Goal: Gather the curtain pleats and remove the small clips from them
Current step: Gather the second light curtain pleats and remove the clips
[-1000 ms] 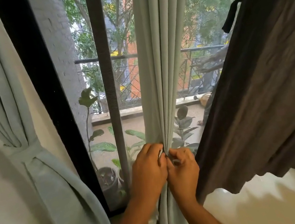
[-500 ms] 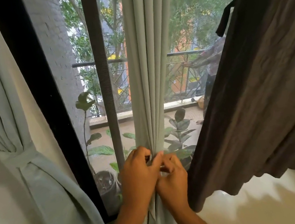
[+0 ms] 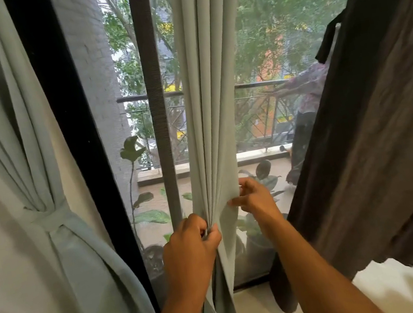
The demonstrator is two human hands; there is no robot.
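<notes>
A pale green pleated curtain (image 3: 210, 79) hangs down the middle of the window. My left hand (image 3: 190, 252) is closed around its gathered pleats low down, thumb pressed on the folds. My right hand (image 3: 255, 198) is a little higher and to the right, pinching the curtain's right edge between fingers and thumb. A small dark bit shows between my left fingers; whether it is a clip I cannot tell. No other clip shows.
A second pale green curtain (image 3: 23, 159) is tied back at the left beside the black window frame (image 3: 66, 125). A dark brown cloth (image 3: 377, 141) hangs at the right. Potted plants (image 3: 144, 216) and a person (image 3: 305, 101) are outside on the balcony.
My right hand has moved away from my left hand, up and to the right, taking the curtain's outer edge with it. My left hand keeps its grip on the pleats.
</notes>
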